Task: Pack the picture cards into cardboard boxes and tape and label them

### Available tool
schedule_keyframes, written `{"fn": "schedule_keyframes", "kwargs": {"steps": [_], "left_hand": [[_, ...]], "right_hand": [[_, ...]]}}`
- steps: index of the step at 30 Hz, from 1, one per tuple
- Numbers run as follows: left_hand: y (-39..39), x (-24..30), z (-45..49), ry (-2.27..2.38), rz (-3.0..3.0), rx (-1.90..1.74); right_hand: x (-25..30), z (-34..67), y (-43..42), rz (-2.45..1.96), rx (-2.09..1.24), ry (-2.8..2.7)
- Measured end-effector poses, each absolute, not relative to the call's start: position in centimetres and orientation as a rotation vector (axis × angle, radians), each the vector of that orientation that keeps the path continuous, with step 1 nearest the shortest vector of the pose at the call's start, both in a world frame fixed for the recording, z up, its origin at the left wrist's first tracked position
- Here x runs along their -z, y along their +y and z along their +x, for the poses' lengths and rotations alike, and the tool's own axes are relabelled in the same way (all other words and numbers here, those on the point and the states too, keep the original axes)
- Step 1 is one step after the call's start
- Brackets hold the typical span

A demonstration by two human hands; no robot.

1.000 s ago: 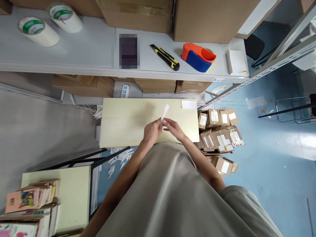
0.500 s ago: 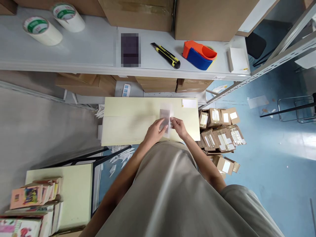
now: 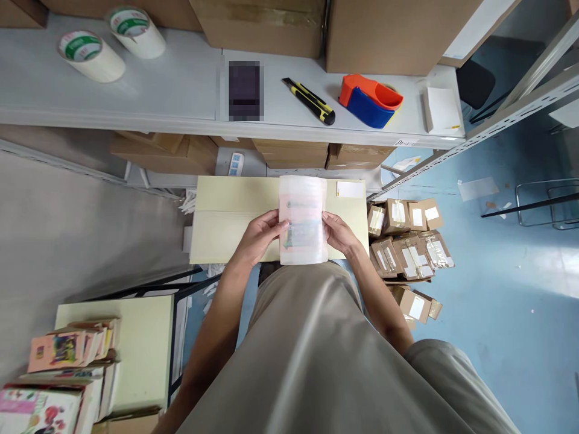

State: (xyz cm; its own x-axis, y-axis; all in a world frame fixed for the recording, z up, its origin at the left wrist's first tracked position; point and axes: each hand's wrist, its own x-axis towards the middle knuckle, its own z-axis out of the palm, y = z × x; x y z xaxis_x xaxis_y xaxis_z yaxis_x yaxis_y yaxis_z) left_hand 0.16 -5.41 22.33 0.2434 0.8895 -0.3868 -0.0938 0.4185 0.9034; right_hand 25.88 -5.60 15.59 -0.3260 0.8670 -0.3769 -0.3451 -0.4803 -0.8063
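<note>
I hold a translucent plastic sleeve (image 3: 303,208) with a pale printed book or card showing through it, upright above the pale yellow table (image 3: 226,211). My left hand (image 3: 257,236) grips its left edge, fingers closed on it. My right hand (image 3: 340,234) grips the right edge the same way. A small white label (image 3: 350,189) lies on the table's far right corner.
A grey shelf (image 3: 181,90) above carries two tape rolls (image 3: 113,42), a yellow-black utility knife (image 3: 310,101), an orange-blue tape dispenser (image 3: 371,100) and a white pad (image 3: 442,111). Several taped cardboard parcels (image 3: 407,241) lie on the blue floor at right. Stacked books (image 3: 58,374) sit lower left.
The hands held a narrow white strip, then a small clear piece; now they hold a larger translucent sleeve spread wide between them. The view shifted slightly right.
</note>
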Motion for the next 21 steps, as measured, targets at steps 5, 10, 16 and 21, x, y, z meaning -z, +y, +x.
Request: {"fn": "schedule_keyframes", "kwargs": {"steps": [5,10,16,21], "left_hand": [[-5.5,-22.3,0.0,1.181,0.969,-0.84],[-6.4,-21.9,0.1,1.494,1.356,-0.88],[-8.1,-22.2,1.9,1.519,1.568,-0.709],[-8.9,-22.3,2.0,1.585,1.504,-0.686]], "right_hand": [[-16.2,25.5,-5.3,-1.078,-1.871,-0.795],[-17.7,23.8,-5.8,-1.144,-1.834,-0.871],[-19.1,20.4,-6.8,-1.238,-1.672,-0.962],[-19.1,18.3,-7.5,-1.216,-1.648,-1.039]]}}
